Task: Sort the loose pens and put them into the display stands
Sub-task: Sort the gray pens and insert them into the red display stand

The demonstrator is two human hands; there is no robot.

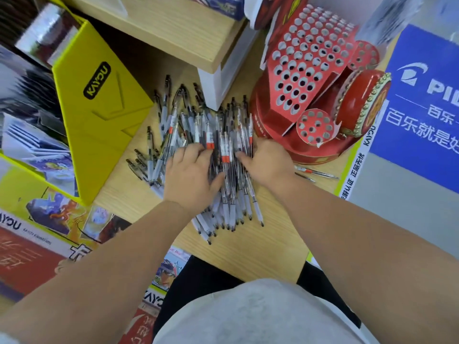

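In the head view, the loose pens (pixel 223 155) lie heaped on the table (pixel 260 249) beside the red display stand (pixel 305 70). The left hand (pixel 191 175) is spread flat on them, and the right hand (pixel 268 162) has its fingertips buried, so I cannot tell its grip. Light, stiff and probably slick, the pens will likely roll, so pinch a few together mid-barrel.

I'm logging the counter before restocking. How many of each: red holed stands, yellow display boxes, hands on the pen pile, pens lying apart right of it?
Red holed stand: 1
Yellow display box: 1
Hands on the pen pile: 2, left hand and right hand
Pens lying apart: 2
Total: 6
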